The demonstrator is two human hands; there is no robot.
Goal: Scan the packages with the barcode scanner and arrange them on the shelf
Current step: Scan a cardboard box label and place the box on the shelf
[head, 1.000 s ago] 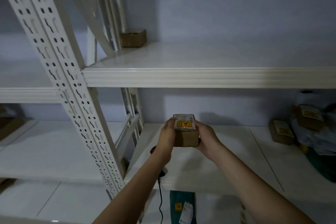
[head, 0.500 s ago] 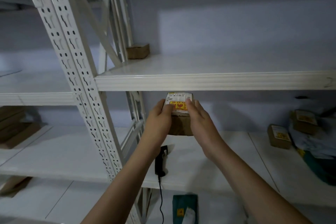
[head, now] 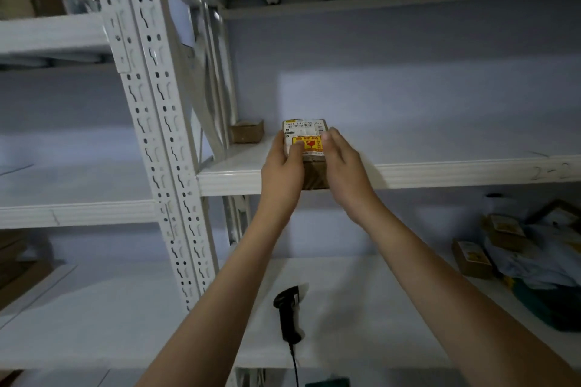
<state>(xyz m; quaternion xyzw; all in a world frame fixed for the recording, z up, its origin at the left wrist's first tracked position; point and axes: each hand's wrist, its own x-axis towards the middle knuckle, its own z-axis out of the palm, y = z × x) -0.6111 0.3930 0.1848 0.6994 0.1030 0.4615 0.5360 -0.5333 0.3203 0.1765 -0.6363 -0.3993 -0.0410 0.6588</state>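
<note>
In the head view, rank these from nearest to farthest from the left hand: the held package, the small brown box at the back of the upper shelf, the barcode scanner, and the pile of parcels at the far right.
1. Held package: gripped in the left hand.
2. Small brown box: just up-left, at the shelf's back corner.
3. Barcode scanner: on the shelf below.
4. Pile of parcels: far right, lower shelf.

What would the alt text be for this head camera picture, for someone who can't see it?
Two bare hands, left and right, hold a small brown labelled package at the front edge of a white metal shelf. A black barcode scanner lies on the shelf below; another small box sits far back.
</note>
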